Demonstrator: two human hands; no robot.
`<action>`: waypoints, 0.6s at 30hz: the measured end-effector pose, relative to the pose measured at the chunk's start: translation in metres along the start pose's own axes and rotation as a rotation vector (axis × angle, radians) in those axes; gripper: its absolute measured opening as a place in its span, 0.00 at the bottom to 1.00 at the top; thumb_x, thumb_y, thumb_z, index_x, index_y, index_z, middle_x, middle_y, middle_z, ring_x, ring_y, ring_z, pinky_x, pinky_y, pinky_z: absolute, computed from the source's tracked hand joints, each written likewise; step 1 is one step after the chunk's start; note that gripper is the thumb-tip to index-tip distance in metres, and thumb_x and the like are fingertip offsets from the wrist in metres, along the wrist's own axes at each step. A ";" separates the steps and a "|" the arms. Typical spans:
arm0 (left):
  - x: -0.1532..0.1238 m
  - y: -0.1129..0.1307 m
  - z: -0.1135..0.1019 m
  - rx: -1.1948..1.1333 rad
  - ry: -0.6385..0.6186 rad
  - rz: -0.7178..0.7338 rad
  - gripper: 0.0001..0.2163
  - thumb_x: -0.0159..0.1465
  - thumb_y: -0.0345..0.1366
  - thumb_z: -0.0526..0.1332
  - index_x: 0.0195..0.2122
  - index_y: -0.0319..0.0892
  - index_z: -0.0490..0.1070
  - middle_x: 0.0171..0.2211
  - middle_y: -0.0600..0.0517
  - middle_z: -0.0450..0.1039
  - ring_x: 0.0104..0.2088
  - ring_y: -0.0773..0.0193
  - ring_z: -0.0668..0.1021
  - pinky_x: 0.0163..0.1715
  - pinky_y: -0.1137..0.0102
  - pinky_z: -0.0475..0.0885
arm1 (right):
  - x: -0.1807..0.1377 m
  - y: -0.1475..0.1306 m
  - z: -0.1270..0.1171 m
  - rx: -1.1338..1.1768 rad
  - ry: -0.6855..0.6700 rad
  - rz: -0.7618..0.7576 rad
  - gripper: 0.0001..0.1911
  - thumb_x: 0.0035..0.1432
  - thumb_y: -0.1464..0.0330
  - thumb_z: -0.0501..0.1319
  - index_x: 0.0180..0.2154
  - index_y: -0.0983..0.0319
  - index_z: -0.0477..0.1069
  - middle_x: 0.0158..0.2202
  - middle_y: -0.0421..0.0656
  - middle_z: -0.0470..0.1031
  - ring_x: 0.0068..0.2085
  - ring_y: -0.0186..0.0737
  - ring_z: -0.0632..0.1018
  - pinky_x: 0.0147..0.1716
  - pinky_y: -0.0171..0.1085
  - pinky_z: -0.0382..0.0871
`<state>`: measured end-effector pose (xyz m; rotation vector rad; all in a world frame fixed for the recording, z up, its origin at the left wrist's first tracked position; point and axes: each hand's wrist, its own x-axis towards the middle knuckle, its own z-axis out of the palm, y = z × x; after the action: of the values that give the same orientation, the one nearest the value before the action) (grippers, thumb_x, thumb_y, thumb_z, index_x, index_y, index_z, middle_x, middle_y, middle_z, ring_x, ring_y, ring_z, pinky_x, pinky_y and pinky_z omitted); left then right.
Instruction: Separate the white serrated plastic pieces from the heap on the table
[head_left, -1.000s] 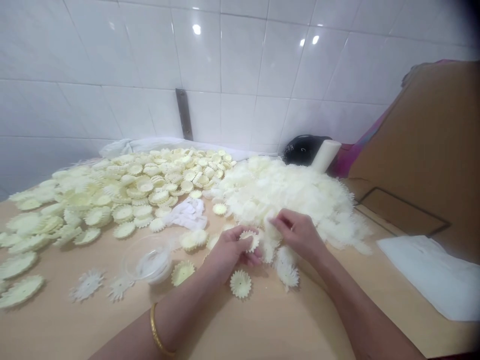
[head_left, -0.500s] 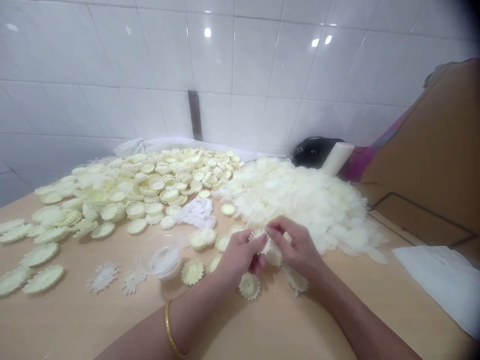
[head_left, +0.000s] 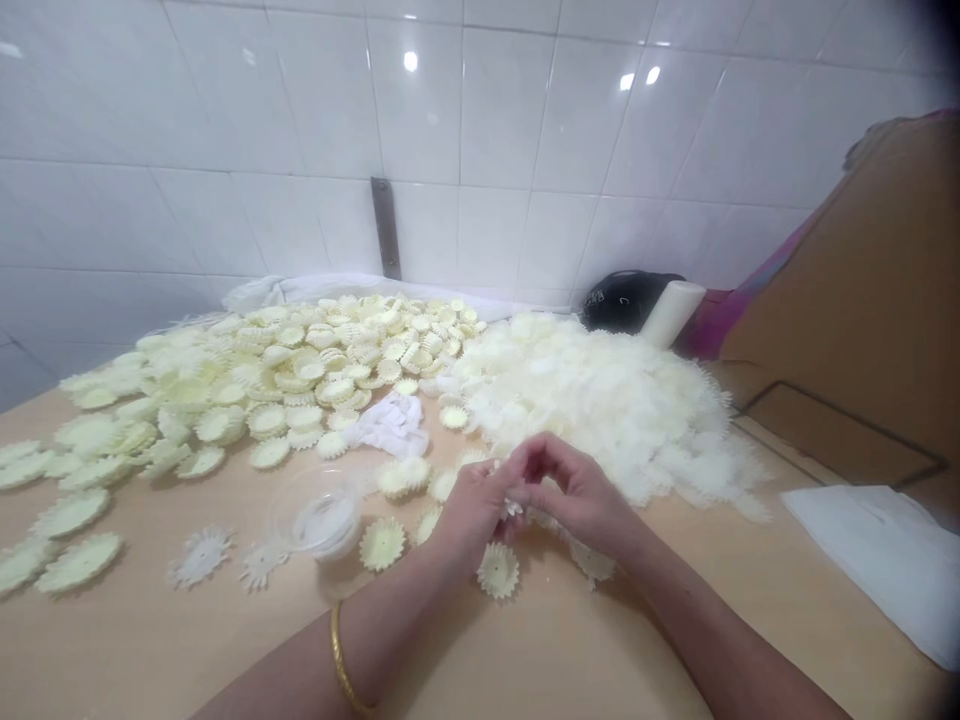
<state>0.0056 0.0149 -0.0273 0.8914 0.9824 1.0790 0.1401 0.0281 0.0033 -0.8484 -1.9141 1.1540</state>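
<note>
My left hand (head_left: 471, 512) is closed on a small white disc with a toothed, petal-like edge (head_left: 511, 508), mostly hidden by the fingers. My right hand (head_left: 576, 495) meets it from the other side, thumb and fingers pinched on the same disc. Just below the hands a pale yellow toothed disc (head_left: 498, 571) lies on the table, and another yellow disc (head_left: 382, 543) rests left of my left wrist. Under my right hand is a thin white toothed piece (head_left: 592, 563). Left of the hands stands a clear round tub (head_left: 330, 520) with something white inside.
A broad heap of pale yellow toothed discs (head_left: 300, 370) covers the table's back left. Thin white pieces form a pile (head_left: 600, 400) behind my hands. A crumpled white cloth (head_left: 390, 425) lies between. At right are a cardboard box (head_left: 855, 290), a white roll (head_left: 673, 314) and a white sheet (head_left: 870, 560).
My right hand has shifted slightly left, its fingertips now closer against my left hand. The disc between them has turned and is more covered. The view has moved a little.
</note>
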 end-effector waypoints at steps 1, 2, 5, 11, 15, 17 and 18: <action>0.001 -0.001 0.000 -0.010 0.001 -0.008 0.20 0.50 0.53 0.58 0.24 0.37 0.65 0.16 0.55 0.61 0.15 0.73 0.65 0.12 0.78 0.54 | 0.000 0.000 0.000 0.001 0.023 0.011 0.05 0.51 0.68 0.59 0.32 0.62 0.64 0.27 0.39 0.68 0.30 0.34 0.70 0.31 0.35 0.65; 0.001 -0.001 -0.001 -0.019 -0.001 -0.012 0.21 0.50 0.54 0.57 0.26 0.37 0.66 0.17 0.54 0.63 0.15 0.73 0.66 0.12 0.78 0.56 | 0.001 0.001 -0.001 0.006 0.046 0.026 0.05 0.51 0.68 0.58 0.31 0.62 0.65 0.26 0.39 0.67 0.29 0.34 0.70 0.30 0.34 0.65; 0.001 0.001 0.000 -0.044 -0.044 0.017 0.20 0.52 0.52 0.56 0.30 0.36 0.68 0.23 0.50 0.68 0.18 0.72 0.68 0.16 0.77 0.61 | 0.002 0.005 -0.004 0.035 0.107 0.064 0.05 0.53 0.67 0.56 0.28 0.62 0.64 0.23 0.38 0.66 0.26 0.32 0.69 0.28 0.34 0.65; -0.002 0.008 0.002 -0.065 -0.134 0.049 0.15 0.55 0.45 0.57 0.33 0.37 0.69 0.26 0.49 0.70 0.19 0.72 0.69 0.21 0.75 0.63 | 0.006 0.009 -0.011 0.111 0.149 0.100 0.09 0.56 0.67 0.53 0.25 0.62 0.63 0.19 0.36 0.65 0.23 0.31 0.69 0.26 0.33 0.64; -0.001 0.006 0.000 -0.013 -0.116 0.066 0.11 0.54 0.40 0.59 0.35 0.38 0.69 0.23 0.51 0.70 0.18 0.72 0.69 0.20 0.76 0.61 | 0.005 0.007 -0.011 0.071 0.130 0.090 0.13 0.58 0.64 0.51 0.25 0.63 0.63 0.19 0.38 0.67 0.23 0.32 0.70 0.26 0.33 0.65; 0.000 0.005 -0.001 0.031 -0.079 0.076 0.09 0.53 0.37 0.60 0.33 0.38 0.68 0.22 0.52 0.69 0.18 0.72 0.69 0.19 0.76 0.61 | 0.004 0.007 -0.011 0.047 0.101 0.067 0.16 0.59 0.61 0.48 0.26 0.63 0.64 0.21 0.39 0.67 0.25 0.33 0.70 0.28 0.34 0.66; 0.000 0.004 -0.001 0.047 -0.054 0.081 0.08 0.53 0.37 0.60 0.31 0.38 0.68 0.21 0.52 0.69 0.18 0.72 0.69 0.20 0.76 0.61 | 0.003 0.007 -0.011 0.030 0.085 0.050 0.16 0.59 0.60 0.47 0.28 0.63 0.65 0.22 0.40 0.68 0.26 0.34 0.71 0.29 0.35 0.66</action>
<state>0.0038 0.0159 -0.0235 1.0013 0.9362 1.0985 0.1493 0.0380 0.0016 -0.9191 -1.8114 1.1549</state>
